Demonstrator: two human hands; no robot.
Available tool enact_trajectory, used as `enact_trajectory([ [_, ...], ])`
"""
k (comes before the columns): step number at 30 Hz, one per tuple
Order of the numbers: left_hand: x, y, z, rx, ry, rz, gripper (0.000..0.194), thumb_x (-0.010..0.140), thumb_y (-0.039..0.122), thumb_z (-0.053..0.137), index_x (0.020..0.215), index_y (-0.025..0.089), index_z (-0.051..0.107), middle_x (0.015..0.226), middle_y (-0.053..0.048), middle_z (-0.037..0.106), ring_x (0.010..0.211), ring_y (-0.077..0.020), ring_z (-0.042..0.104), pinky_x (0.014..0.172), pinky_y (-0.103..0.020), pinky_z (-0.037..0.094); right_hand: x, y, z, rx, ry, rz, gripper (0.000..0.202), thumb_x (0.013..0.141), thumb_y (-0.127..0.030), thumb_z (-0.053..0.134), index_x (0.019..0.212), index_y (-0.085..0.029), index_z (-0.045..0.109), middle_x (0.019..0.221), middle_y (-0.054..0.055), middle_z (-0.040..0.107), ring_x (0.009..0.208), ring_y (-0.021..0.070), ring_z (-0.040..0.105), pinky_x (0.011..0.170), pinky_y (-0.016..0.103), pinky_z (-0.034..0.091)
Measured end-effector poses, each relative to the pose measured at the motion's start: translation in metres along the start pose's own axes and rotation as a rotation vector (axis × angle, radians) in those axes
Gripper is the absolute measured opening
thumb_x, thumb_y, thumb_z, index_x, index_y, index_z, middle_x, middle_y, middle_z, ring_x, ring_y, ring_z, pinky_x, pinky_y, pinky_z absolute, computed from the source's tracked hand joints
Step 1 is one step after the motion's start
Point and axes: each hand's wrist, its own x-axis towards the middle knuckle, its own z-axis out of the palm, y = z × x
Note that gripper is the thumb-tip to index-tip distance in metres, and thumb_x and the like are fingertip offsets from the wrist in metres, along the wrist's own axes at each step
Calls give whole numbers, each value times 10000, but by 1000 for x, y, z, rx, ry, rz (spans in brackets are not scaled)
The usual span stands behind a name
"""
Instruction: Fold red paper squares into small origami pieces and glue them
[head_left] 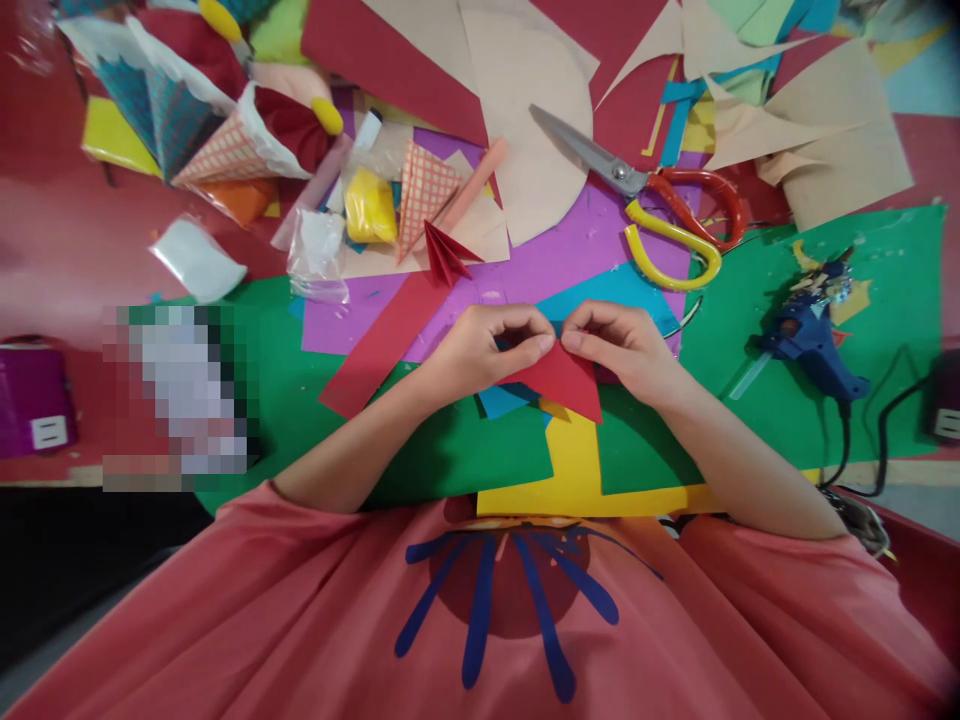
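Both of my hands meet over the middle of the work area, pinching the top edge of a piece of red paper (pixel 564 378). The thumb and fingers of my left hand (pixel 501 345) close on its upper left edge. Close beside it, my right hand (pixel 619 345) grips the paper by thumb and fingertips. The red piece hangs down to a pointed corner at lower right; its upper edge is partly hidden by my fingers. Beyond my left hand lie a pleated red paper fan (pixel 448 257) and a red paper strip (pixel 386 345).
Large scissors (pixel 622 178) with red and yellow handles lie beyond my hands. At right, a blue glue gun (pixel 814 340) with a cord rests on green sheet (pixel 900 290). Checked cones (pixel 225 150), a yellow clay packet (pixel 370 205) and beige offcuts (pixel 832 140) lie at the back.
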Motion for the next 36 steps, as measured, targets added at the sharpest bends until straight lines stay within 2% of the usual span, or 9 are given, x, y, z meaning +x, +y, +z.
enact_trajectory([
  [4, 0, -2, -4, -142, 68, 19, 292, 793, 419, 629, 660, 160, 614, 634, 5, 605, 570, -78, 523, 532, -195, 434, 3, 0, -5, 189, 57, 74, 299, 760, -431, 687, 693, -197, 512, 601, -51, 459, 500, 67, 368, 466, 215, 297],
  [7, 1, -7, -5, -213, 143, 12, 416, 758, 569, 654, 633, 179, 579, 623, 2, 600, 557, -93, 547, 519, -221, 462, 6, -1, -9, 200, 110, 64, 299, 750, -427, 677, 697, -213, 474, 607, -47, 441, 507, 81, 393, 487, 226, 341],
  [10, 2, -13, -5, -273, 163, -30, 468, 730, 653, 644, 651, 200, 559, 612, 6, 594, 528, -102, 559, 484, -238, 463, 9, 1, -12, 198, 87, 55, 310, 752, -456, 666, 712, -221, 469, 609, -46, 436, 510, 88, 419, 490, 233, 366],
  [17, 4, -9, -6, -407, 177, -22, 484, 739, 664, 627, 643, 217, 466, 500, 52, 480, 404, -73, 457, 426, -230, 424, 10, 7, -14, 316, -45, 89, 352, 722, -499, 714, 726, -215, 505, 599, -52, 483, 485, 76, 454, 460, 217, 391],
  [20, 3, -9, -7, -368, 162, -14, 516, 757, 703, 574, 641, 224, 423, 483, 52, 451, 408, -81, 446, 429, -239, 426, 10, 4, -13, 327, -32, 87, 409, 675, -529, 742, 681, -217, 478, 586, -54, 470, 481, 76, 441, 459, 216, 391],
  [25, 4, -9, -9, -450, 102, 16, 464, 771, 615, 622, 624, 215, 436, 504, 42, 470, 434, -78, 436, 436, -240, 398, 10, 1, -13, 290, -23, 55, 430, 669, -552, 722, 643, -225, 444, 546, -61, 403, 456, 79, 383, 444, 231, 373],
  [29, 7, -11, -9, -378, 172, 3, 456, 793, 601, 601, 626, 213, 430, 515, 42, 454, 434, -74, 420, 434, -231, 387, 11, 1, -15, 267, 39, 34, 383, 682, -503, 682, 621, -228, 423, 529, -60, 372, 459, 83, 361, 451, 244, 366],
  [32, 10, -12, -7, -308, 234, -30, 446, 781, 598, 618, 637, 205, 464, 539, 40, 463, 459, -67, 435, 451, -212, 382, 11, 4, -15, 187, 97, -2, 310, 705, -463, 648, 643, -216, 472, 558, -44, 440, 482, 89, 402, 461, 243, 361],
  [36, 7, -8, -4, -146, 138, -40, 393, 785, 535, 649, 654, 183, 534, 518, 41, 490, 460, -62, 453, 453, -198, 368, 7, 4, -11, -84, 142, -90, 230, 740, -398, 684, 693, -183, 615, 644, -19, 588, 571, 96, 492, 542, 243, 401],
])
